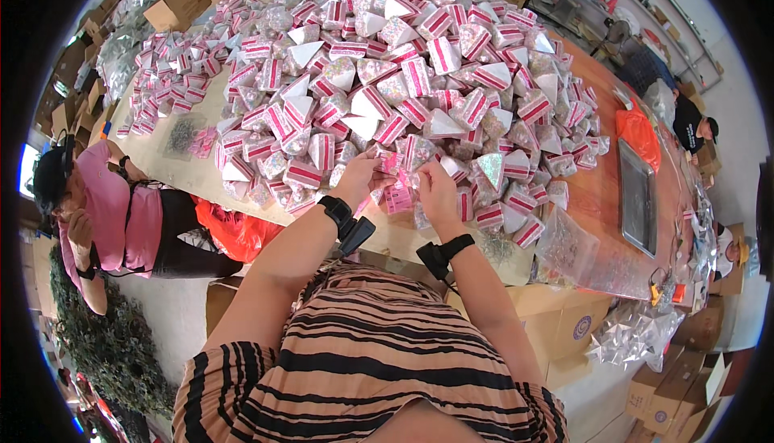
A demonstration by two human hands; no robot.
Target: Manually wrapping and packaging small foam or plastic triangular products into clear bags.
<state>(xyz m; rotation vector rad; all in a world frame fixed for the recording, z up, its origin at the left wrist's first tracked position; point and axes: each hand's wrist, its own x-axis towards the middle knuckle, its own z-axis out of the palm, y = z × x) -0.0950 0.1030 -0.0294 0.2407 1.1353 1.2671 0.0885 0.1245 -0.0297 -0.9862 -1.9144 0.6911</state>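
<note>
Holding one small pink packet (398, 195) at the heap's (403, 64) near edge, your left hand (360, 175) and right hand (435, 189) both pinch it shut-fingered. Light, crinkly, likely slippery; grip its edges, not its middle.

A long wooden table (601, 189) carries heaped pink-striped packets (403, 64) and a metal tray (638, 197).

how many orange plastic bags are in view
2. One orange plastic bag hangs at the table's left edge beside the person in pink; the other lies on the table at the right, above the metal tray. More may be hidden.
</note>
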